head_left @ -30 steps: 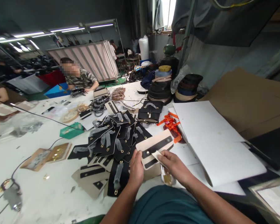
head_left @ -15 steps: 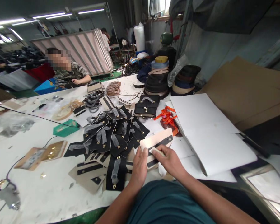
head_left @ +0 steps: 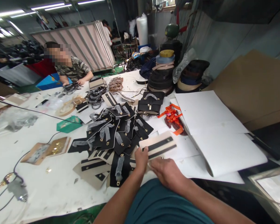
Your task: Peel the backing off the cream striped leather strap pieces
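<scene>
Left hand [head_left: 141,159] fingers pinch the beige, black-striped leather flap [head_left: 159,145]; right hand [head_left: 166,170] fingers lie just below, grip unclear

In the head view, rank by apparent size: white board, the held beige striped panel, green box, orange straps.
1. white board
2. beige striped panel, though it is nearest the camera
3. green box and orange straps: they look alike, so unranked

Flap pile [head_left: 112,133] blocks ahead; bare table [head_left: 49,193] lies left.
</scene>
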`<move>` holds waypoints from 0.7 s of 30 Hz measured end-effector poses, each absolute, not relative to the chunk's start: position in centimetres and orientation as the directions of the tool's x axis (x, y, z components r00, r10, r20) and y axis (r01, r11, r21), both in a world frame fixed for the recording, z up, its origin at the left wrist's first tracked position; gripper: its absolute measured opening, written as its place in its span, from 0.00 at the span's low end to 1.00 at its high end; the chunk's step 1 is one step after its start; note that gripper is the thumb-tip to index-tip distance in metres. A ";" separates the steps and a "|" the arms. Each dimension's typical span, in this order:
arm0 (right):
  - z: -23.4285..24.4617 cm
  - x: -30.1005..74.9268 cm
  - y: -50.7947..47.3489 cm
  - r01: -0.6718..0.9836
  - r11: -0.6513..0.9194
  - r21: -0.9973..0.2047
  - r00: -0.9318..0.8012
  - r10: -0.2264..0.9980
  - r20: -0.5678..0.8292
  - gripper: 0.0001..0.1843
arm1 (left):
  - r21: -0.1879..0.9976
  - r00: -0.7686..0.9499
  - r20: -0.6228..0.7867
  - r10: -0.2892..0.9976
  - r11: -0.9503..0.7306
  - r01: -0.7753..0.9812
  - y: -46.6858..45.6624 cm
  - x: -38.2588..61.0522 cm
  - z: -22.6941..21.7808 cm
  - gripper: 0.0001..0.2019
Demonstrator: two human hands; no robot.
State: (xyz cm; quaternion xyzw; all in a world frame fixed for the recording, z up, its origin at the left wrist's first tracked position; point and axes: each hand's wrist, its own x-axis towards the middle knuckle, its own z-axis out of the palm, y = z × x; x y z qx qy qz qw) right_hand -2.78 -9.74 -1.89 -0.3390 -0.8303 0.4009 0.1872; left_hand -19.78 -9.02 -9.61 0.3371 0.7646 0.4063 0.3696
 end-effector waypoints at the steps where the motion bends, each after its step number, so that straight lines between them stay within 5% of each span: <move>1: -1.8 -2.7 -9.9 0.365 0.418 -0.832 -0.723 0.690 0.029 0.15 | 0.850 -0.519 -0.314 0.795 0.480 0.220 -8.6 -20.5 -10.6 0.14; 4: -2.6 -1.8 -9.2 0.321 0.104 -0.941 -0.640 0.757 -0.134 0.14 | 0.840 -0.469 -0.359 0.807 0.498 0.215 -8.4 -22.1 -13.0 0.14; 9: -6.3 1.2 -6.7 0.308 -0.321 -0.896 -0.437 0.788 -0.433 0.19 | 0.818 -0.388 -0.415 0.823 0.524 0.236 -10.4 -23.4 -14.4 0.24; 12: -7.7 2.7 -6.1 0.282 -0.394 -0.875 -0.456 0.747 -0.483 0.22 | 0.754 -0.459 -0.183 0.869 0.424 0.502 -10.5 -23.7 -13.2 0.38; 15: -8.5 3.6 -5.7 0.331 -0.409 -0.850 -0.431 0.736 -0.522 0.20 | 0.640 -0.235 0.024 0.972 0.166 0.750 -8.4 -22.5 -11.5 0.36; 18: -9.3 4.2 -5.3 0.396 -0.401 -0.826 -0.374 0.750 -0.545 0.21 | 0.639 -0.067 -0.022 0.998 0.066 0.767 -4.5 -20.5 -11.2 0.35; 21: -9.7 4.5 -4.9 0.419 -0.389 -0.821 -0.339 0.771 -0.539 0.22 | 0.676 -0.056 -0.158 0.986 0.150 0.722 -0.6 -19.3 -12.7 0.40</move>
